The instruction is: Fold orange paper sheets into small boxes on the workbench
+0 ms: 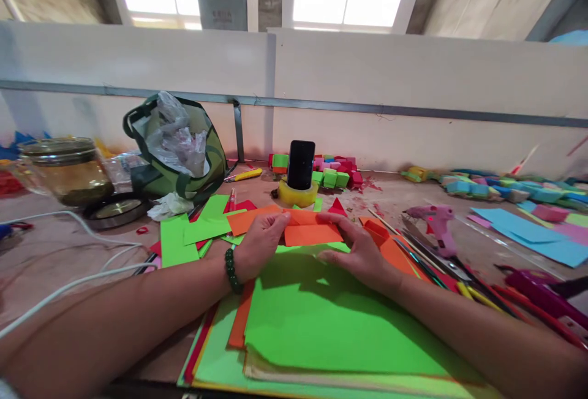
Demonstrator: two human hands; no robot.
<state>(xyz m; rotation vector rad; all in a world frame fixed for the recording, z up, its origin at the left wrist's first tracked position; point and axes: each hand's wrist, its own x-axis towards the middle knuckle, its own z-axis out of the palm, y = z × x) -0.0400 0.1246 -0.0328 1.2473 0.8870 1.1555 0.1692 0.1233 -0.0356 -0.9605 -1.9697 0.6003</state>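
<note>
Over a stack of green paper (331, 319), I hold a creased piece of orange paper (312, 235) out in front of me. My left hand (261, 241) pinches its left end between thumb and fingers, with a dark green bead bracelet (232, 271) on that wrist. At the other end, my right hand (358, 252) has its index finger on the paper's upper edge; its thumb sits lower, and its other fingers are partly hidden. Loose green paper pieces (174, 241) lie left of my hands, and more orange paper (404, 257) lies to the right.
A phone (301, 165) stands in a yellow tape roll (297, 193) ahead. Leftward are a green bag (209, 148), a glass jar (68, 172) and white cables (68, 288). A pink glue gun (438, 224), scissors (452, 269) and blue paper (537, 236) lie rightward.
</note>
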